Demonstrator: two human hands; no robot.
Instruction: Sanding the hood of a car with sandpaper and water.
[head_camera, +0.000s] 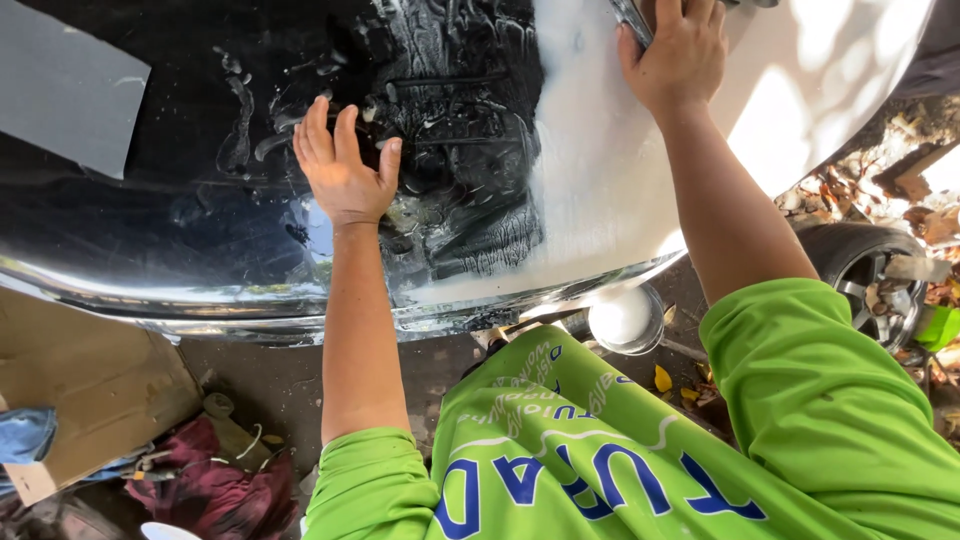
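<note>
My left hand (342, 170) lies flat on a glossy black car panel (180, 220), fingers spread over wet, smeared streaks of residue (450, 150). Nothing is visible in that hand. My right hand (676, 55) is at the top of the view, on the pale, white-coated part of the panel (600, 190). It grips a thin grey flat tool (631, 20), of which only an edge shows past the fingers. I wear a bright green long-sleeved shirt (620, 450).
A grey rectangular sheet (62, 85) sticks to the panel at upper left. On the ground below stand a small bowl of white liquid (624, 318), cardboard (95, 385), dark red rags (215, 485) and dry leaves. A car wheel (870, 275) is at right.
</note>
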